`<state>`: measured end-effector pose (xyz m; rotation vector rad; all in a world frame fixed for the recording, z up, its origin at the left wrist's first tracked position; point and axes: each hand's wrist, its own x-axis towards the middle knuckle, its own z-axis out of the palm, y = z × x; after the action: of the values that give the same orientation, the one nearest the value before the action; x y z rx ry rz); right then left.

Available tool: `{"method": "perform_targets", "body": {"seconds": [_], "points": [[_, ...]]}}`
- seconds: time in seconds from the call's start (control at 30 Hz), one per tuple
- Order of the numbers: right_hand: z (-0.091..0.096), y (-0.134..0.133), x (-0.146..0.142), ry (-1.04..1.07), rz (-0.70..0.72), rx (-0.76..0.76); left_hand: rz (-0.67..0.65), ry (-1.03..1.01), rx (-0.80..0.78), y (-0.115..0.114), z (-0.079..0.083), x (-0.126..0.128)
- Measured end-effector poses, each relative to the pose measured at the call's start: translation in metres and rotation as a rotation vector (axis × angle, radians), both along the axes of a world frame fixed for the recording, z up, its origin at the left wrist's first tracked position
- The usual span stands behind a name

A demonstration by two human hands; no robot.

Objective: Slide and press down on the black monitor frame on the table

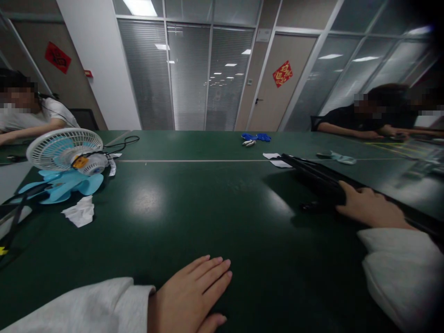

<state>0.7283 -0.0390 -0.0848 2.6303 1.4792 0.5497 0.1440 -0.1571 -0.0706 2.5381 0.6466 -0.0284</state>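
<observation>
My left hand [194, 296] lies flat, palm down, on the green table [208, 208] at the near edge, fingers stretched and holding nothing. On the right, my right hand [371, 206] is wrapped round a long black object [312, 178], slanting from the middle right of the table to the right edge of view. It looks like folded black equipment with a small part sticking out near the hand; its exact kind is blurred. Its far tip reaches close to a white paper [277, 160]. The fingers' undersides are hidden.
At left sit a white fan head [65, 150], blue fan blades [64, 185] and crumpled tissue [79, 212]. Blue gloves [255, 137] lie at the far middle, a pale green glove [336, 157] at right. People sit at the left [34, 104] and right [374, 111].
</observation>
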Motion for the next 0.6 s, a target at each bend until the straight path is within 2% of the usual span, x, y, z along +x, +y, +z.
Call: {"method": "perform_targets", "body": {"seconds": [0.13,0.27,0.6], "points": [[-0.007,-0.008,-0.019,-0.031,-0.041,-0.037,-0.015,-0.074,0.022,0.0,-0.003,-0.003],[-0.009,-0.017,-0.03,-0.09,-0.035,0.024,-0.006,-0.091,0.042,0.0,-0.002,-0.005],[-0.008,-0.021,-0.044,-0.129,0.025,0.137,-0.027,-0.045,0.099,0.002,0.01,-0.002]]}}
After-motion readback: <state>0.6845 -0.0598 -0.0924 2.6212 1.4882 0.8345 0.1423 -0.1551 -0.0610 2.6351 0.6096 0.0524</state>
